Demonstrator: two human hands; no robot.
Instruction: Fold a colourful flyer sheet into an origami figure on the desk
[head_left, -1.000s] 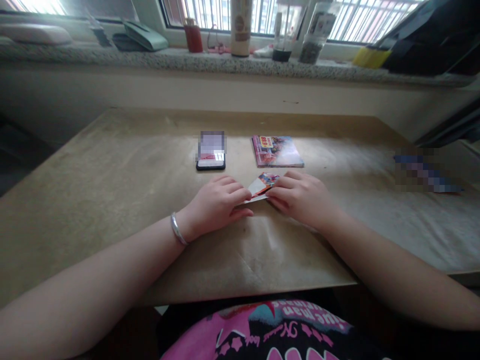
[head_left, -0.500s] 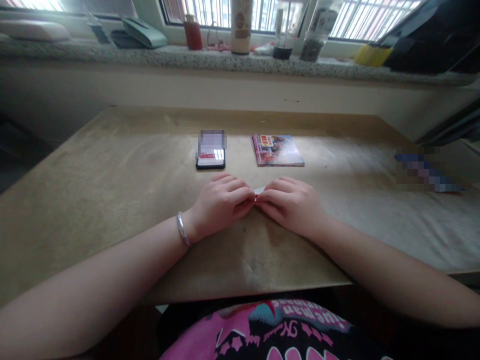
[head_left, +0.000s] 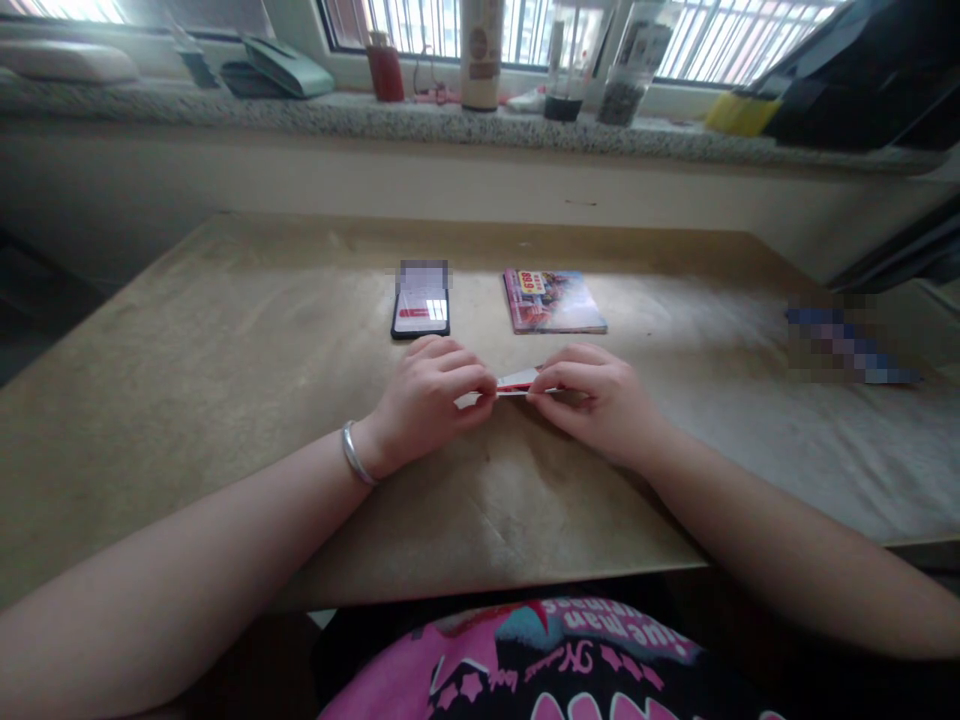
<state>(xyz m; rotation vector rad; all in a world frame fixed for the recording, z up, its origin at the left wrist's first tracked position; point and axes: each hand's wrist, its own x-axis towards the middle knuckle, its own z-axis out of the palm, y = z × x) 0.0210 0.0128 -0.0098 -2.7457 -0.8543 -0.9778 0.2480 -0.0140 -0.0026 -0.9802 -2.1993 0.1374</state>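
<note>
Between my two hands is a small folded piece of paper (head_left: 517, 380), white with some red on it. My left hand (head_left: 439, 390), with a silver bangle at the wrist, pinches its left part between thumb and fingers. The right part is pinched by my right hand (head_left: 592, 395). A pale edge runs across the gap between the fingertips, and the rest of the paper is hidden by the fingers. Just beyond my left hand lies a phone (head_left: 421, 300) with its screen lit. A stack of colourful printed paper (head_left: 556, 300) rests beyond my right hand.
The tan table (head_left: 187, 400) reaches back to the wall below a window. On its right side lies a blue, partly blurred item (head_left: 855, 345). The granite sill (head_left: 420, 118) carries a red bottle (head_left: 385, 68), a tall cream container (head_left: 481, 55) and clear containers.
My hands have moved slightly apart along the paper, the left one leftward. More of the white and red paper shows between them now. The phone and the printed stack stay put.
</note>
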